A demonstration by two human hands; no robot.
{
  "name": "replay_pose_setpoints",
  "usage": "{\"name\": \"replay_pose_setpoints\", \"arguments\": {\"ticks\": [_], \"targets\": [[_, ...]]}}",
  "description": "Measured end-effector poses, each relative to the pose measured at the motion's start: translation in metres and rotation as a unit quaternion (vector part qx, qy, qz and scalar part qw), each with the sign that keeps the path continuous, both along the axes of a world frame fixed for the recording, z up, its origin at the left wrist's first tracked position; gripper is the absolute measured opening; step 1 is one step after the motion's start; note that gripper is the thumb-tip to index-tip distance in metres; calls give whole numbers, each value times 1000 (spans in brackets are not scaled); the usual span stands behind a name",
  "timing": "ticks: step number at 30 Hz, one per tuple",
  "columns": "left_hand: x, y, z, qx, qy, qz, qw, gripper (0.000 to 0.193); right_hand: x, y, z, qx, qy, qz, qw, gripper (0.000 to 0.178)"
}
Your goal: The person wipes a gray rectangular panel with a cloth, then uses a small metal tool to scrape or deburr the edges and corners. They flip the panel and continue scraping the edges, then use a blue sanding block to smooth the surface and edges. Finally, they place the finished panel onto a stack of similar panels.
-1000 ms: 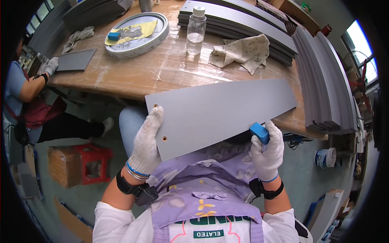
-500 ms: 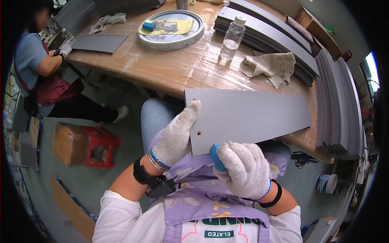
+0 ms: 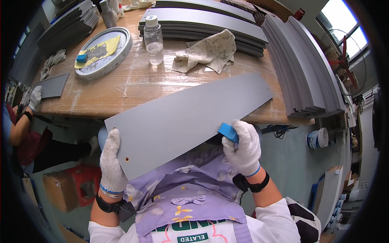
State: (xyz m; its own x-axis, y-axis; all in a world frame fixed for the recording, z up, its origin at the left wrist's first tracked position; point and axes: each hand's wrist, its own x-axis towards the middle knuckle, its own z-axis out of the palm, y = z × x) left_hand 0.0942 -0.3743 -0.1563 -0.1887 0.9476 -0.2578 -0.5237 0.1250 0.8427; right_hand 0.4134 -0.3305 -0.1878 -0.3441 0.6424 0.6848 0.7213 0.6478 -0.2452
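Observation:
A long grey board [image 3: 186,121] rests partly on the table's near edge and slants down over my lap. My left hand [image 3: 111,162], in a white knit glove, grips the board's left end, with the thumb on its upper face. Close to that hand, a small hole [image 3: 127,159] shows in the board. In my gloved right hand [image 3: 245,148] is a blue block [image 3: 228,132], perhaps a sanding sponge, pinched between thumb and fingers. The block is at the board's near long edge; whether it touches the edge I cannot tell.
On the wrapped table [image 3: 133,91] stand a clear bottle [image 3: 154,42], a crumpled stained cloth [image 3: 208,50] and a round lid [image 3: 129,40] bearing a yellow sheet and another blue block [image 3: 82,58]. Stacked grey boards [image 3: 296,65] line the right. A co-worker's gloved hand [image 3: 35,97] holds a board at left.
My view has swung to the right. The board is tilted differently, its far end raised toward the upper right. My right hand with the blue block has moved along the near edge, away from my left hand.

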Motion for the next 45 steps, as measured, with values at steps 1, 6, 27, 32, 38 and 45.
{"name": "replay_pose_setpoints", "arguments": {"ticks": [1,6,27,32,38,45], "targets": [[1,1,-1,-3,11,10,1000,42,22,9,-12,8,-6,-86,996,54],[-2,-2,4,-23,83,32,996,38,39,12,-10,-74,132,-130,980,49],[-47,4,-18,-67,144,61,985,37,73,58,-10,-66,63,-39,995,54],[-55,11,-32,-65,106,32,992,36,161,115,-37,-20,54,-211,976,54],[-64,12,-60,-71,134,22,988,37,181,124,-25,-40,86,-280,955,52],[-75,15,-79,-87,124,2,988,42,194,131,-29,-92,57,-269,957,53]]}}
